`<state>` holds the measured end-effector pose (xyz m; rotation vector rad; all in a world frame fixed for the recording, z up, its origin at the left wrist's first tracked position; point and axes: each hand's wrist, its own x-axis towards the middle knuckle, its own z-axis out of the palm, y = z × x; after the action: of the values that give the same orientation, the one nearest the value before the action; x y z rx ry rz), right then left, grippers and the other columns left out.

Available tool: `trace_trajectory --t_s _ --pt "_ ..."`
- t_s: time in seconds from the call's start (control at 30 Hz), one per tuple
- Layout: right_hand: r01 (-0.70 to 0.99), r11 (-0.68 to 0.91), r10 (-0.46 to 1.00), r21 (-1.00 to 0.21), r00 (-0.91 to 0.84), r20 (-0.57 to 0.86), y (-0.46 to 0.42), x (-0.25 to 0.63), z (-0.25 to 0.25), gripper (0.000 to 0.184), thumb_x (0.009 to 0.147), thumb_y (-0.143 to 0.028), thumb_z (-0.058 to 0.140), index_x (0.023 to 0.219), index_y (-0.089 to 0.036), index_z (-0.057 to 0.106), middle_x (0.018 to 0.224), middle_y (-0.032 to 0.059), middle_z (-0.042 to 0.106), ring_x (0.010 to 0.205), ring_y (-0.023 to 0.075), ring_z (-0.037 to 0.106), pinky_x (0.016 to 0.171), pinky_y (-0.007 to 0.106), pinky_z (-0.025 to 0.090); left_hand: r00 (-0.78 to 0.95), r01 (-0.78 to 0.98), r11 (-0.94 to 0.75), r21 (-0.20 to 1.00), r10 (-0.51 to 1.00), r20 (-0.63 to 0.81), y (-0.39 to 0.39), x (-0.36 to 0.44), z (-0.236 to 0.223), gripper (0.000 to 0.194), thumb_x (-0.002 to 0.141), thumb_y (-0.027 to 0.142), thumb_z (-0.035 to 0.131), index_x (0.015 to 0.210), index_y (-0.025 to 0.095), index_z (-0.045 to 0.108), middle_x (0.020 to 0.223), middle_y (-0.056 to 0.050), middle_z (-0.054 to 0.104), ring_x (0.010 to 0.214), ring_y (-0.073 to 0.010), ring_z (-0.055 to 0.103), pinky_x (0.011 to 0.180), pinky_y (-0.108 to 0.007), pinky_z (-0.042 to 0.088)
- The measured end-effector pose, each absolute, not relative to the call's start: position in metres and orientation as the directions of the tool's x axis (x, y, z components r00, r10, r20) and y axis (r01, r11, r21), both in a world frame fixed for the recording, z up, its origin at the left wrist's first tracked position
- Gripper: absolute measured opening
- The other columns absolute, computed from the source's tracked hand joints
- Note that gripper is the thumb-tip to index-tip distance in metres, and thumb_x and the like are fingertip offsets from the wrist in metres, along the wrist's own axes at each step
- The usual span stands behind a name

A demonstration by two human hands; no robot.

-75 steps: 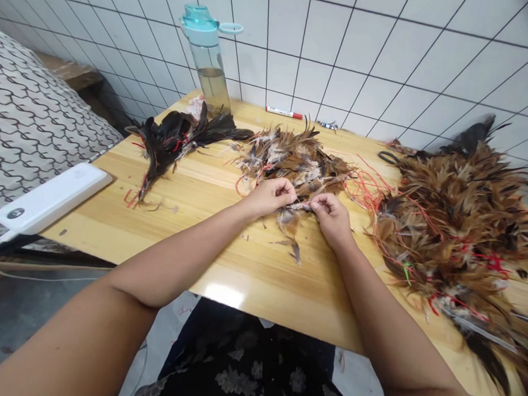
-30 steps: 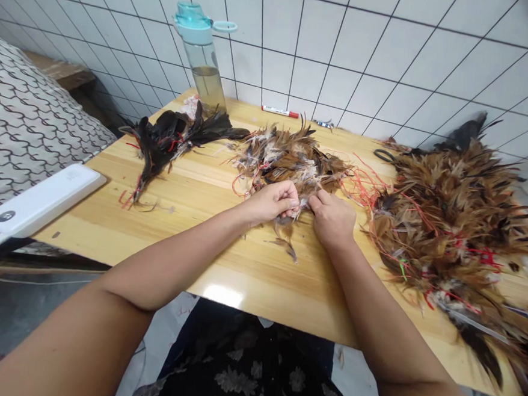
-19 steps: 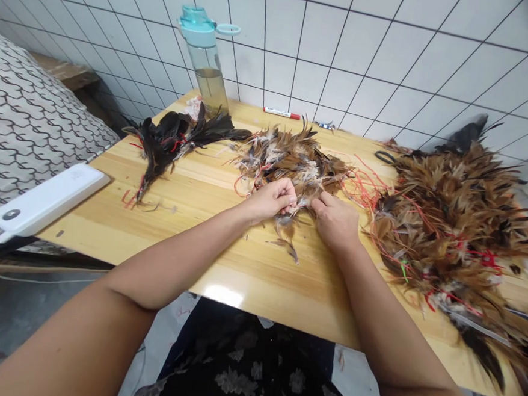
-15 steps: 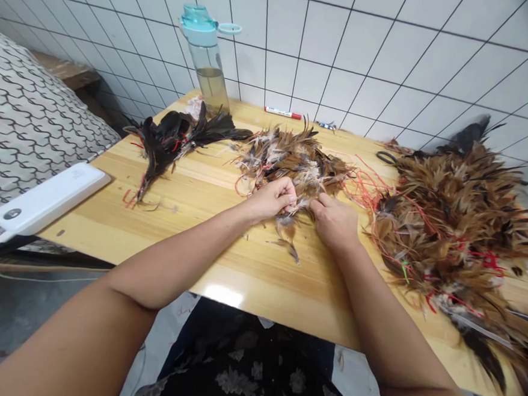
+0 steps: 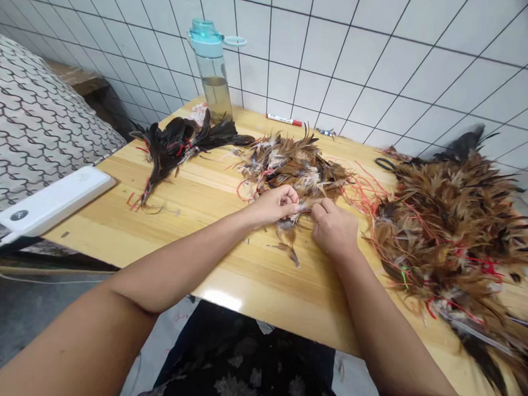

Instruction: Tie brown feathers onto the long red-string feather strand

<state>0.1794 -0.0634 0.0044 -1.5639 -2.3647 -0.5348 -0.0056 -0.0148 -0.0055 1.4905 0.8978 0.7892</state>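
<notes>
In front of me a loose pile of brown feathers [image 5: 296,164] lies on the wooden table [image 5: 258,276]. At its near edge my left hand [image 5: 276,205] pinches a small feather between thumb and forefinger. My right hand [image 5: 335,228] is curled with its fingertips pressed together on the feather's other side, a short gap from the left. What the right fingers grip is too small to be sure of, but it looks like the same feather. Under the hands a few loose feathers [image 5: 290,248] lie on the wood.
A large heap of brown feathers [image 5: 461,218] tied with red string fills the right. Red strings [image 5: 364,190] lie between the piles. Black feathers [image 5: 172,146], a water bottle [image 5: 215,86], a red marker [image 5: 284,120], black scissor handles [image 5: 385,163] and a white power bank [image 5: 56,198] stand about.
The view has tilted slightly, so everything sits a little lower. Both hands stay at the pile's near edge, with small finger movements; the right fingers have lifted slightly.
</notes>
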Motion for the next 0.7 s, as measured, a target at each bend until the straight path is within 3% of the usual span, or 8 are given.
trace_trajectory --t_s 0.17,0.4,0.53,0.63,0.7 --pt "0.931 0.333 0.803 0.15 -0.364 0.472 -0.066 0.175 0.004 0.022 0.088 -0.019 0.044 0.078 -0.017 0.064 0.078 0.0065 0.06 0.061 0.0149 0.042 0.057 0.031 0.021 0.505 0.281 -0.234 0.931 0.861 0.064 -0.019 -0.005 -0.002 0.026 0.072 0.022 0.071 0.09 0.017 0.052 0.068 0.006 0.052 0.06 -0.0077 0.048 0.059 -0.02 0.038" --pt "0.926 0.377 0.815 0.037 -0.35 0.462 -0.073 0.164 0.001 0.026 0.091 -0.021 0.042 0.076 -0.018 0.063 0.075 0.0049 0.059 0.06 0.0144 0.045 0.057 0.029 0.025 0.491 0.589 -0.459 0.665 0.857 0.157 -0.027 -0.006 0.004 0.023 0.077 0.019 0.064 0.097 0.02 0.054 0.072 0.003 0.057 0.067 -0.0134 0.053 0.064 -0.026 0.037" --pt "0.904 0.376 0.865 -0.202 -0.264 0.426 -0.071 0.162 -0.003 0.026 0.093 -0.024 0.04 0.082 -0.019 0.064 0.079 0.0052 0.063 0.069 0.0156 0.054 0.061 0.027 0.032 0.45 0.558 -0.462 0.69 0.866 0.216 -0.022 -0.009 0.003 0.019 0.077 0.015 0.061 0.095 0.019 0.054 0.07 0.004 0.055 0.065 -0.0122 0.051 0.063 -0.025 0.037" --pt "0.801 0.346 0.911 -0.489 -0.162 0.38 -0.066 0.162 -0.007 0.023 0.092 -0.027 0.043 0.087 -0.019 0.064 0.086 0.0066 0.067 0.081 0.0181 0.059 0.071 0.028 0.04 0.405 0.382 -0.422 0.822 0.876 0.262 -0.018 -0.01 0.006 0.019 0.077 0.016 0.06 0.094 0.019 0.053 0.069 0.006 0.051 0.061 -0.0092 0.048 0.062 -0.022 0.037" --pt "0.657 0.292 0.946 -0.695 -0.094 0.309 -0.063 0.163 -0.01 0.021 0.089 -0.032 0.048 0.09 -0.019 0.064 0.087 0.0065 0.068 0.079 0.0182 0.06 0.072 0.03 0.043 0.397 0.232 -0.393 0.89 0.873 0.282 -0.018 -0.01 0.008 0.021 0.077 0.019 0.062 0.095 0.018 0.052 0.068 0.006 0.048 0.058 -0.0077 0.045 0.059 -0.021 0.037"
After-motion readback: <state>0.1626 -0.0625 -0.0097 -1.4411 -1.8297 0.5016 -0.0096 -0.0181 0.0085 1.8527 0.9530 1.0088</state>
